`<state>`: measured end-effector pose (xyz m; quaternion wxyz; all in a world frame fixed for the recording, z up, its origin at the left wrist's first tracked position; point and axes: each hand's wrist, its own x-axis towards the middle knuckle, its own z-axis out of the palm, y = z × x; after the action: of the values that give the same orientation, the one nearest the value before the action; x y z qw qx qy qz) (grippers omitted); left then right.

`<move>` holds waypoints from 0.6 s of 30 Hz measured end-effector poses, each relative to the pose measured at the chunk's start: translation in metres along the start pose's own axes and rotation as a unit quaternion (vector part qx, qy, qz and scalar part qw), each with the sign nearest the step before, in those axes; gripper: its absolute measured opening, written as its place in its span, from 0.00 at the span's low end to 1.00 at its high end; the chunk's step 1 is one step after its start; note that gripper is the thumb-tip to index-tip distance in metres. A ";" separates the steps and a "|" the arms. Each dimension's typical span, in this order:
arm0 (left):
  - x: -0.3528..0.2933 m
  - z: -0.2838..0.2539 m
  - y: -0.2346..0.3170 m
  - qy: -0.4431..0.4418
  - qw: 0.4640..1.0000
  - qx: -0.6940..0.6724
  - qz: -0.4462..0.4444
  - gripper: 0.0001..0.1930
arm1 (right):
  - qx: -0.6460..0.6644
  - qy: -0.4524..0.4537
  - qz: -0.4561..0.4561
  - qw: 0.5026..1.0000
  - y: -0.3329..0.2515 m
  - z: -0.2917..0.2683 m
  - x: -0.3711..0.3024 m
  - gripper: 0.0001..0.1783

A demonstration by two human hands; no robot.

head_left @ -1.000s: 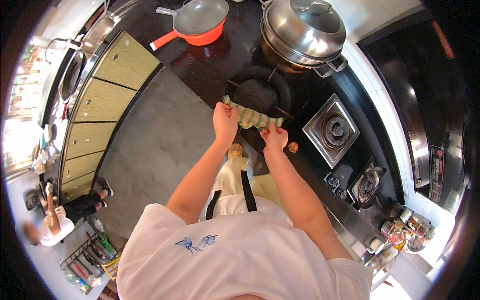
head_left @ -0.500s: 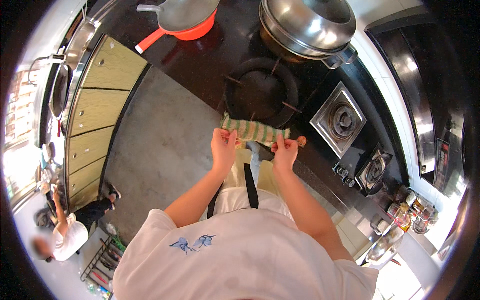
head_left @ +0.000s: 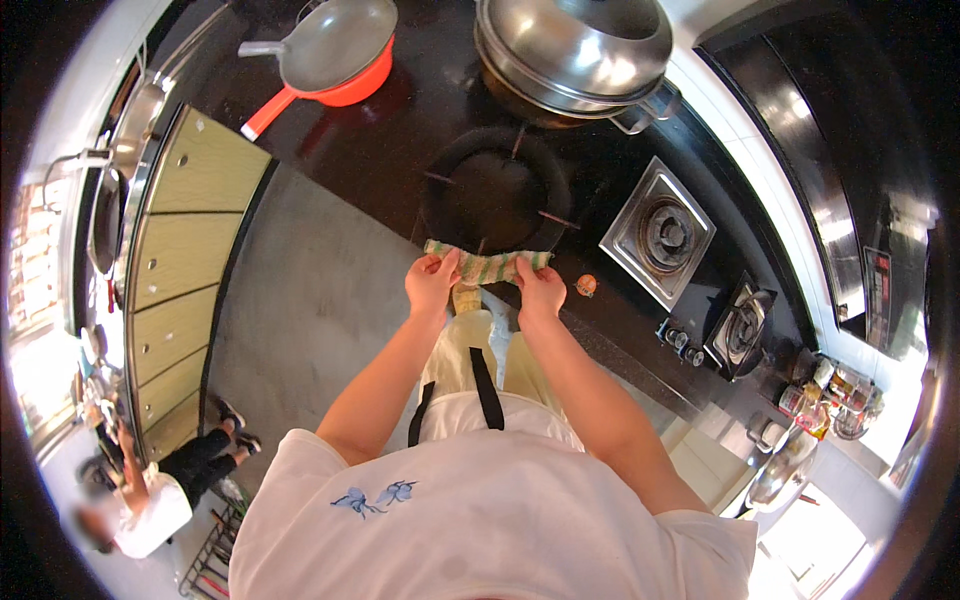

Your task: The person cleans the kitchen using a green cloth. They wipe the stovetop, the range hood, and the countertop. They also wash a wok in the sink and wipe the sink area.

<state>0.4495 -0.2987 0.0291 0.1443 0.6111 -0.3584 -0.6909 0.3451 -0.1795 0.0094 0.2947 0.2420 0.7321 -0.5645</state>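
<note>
A green-and-cream striped cloth (head_left: pixel 487 268) is stretched sideways between my two hands in front of the large round burner ring (head_left: pixel 497 190). My left hand (head_left: pixel 431 286) pinches its left end, fingers closed. The right end is pinched by my right hand (head_left: pixel 541 292), between thumb and fingers. The cloth looks narrow and gathered or folded. A small round orange object (head_left: pixel 586 286) lies on the dark counter (head_left: pixel 620 325), just right of my right hand and apart from it.
A grey pan (head_left: pixel 338 45) rests in a red-orange pan (head_left: pixel 360 86) at the far left of the counter. A large lidded steel pot (head_left: pixel 575 60) stands behind the ring. Right are two gas burners (head_left: pixel 672 232). Another person (head_left: pixel 150 510) is at the lower left.
The cloth looks narrower and more gathered than before. My hands have come slightly left over the counter, widening the gap to the orange object. The whole view has shifted a little.
</note>
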 end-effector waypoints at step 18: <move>-0.046 0.066 -0.028 -0.112 0.992 0.017 -0.062 0.12 | -0.063 0.083 -0.048 0.993 -0.040 -0.103 -0.002 0.17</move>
<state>0.4036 -0.2294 0.0441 0.0500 0.5536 -0.3452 -0.7563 0.3028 -0.0892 0.0573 0.2205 0.2333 0.7990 -0.5085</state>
